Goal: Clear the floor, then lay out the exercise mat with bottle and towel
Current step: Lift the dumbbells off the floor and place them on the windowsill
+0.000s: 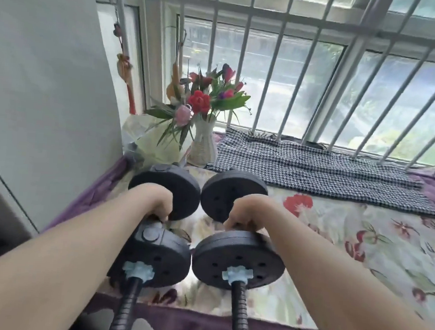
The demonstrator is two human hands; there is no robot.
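Two black plate-loaded dumbbells with pale blue collar nuts are held side by side over a floral-print blanket point(335, 241) on a window ledge. The left dumbbell point(157, 254) is gripped at its bar by the closed left hand point(156, 201); the right dumbbell point(237, 257) by the closed right hand point(246, 211). A white woven vase of flowers point(203, 143) and a houndstooth cloth point(315, 170) are seen behind.
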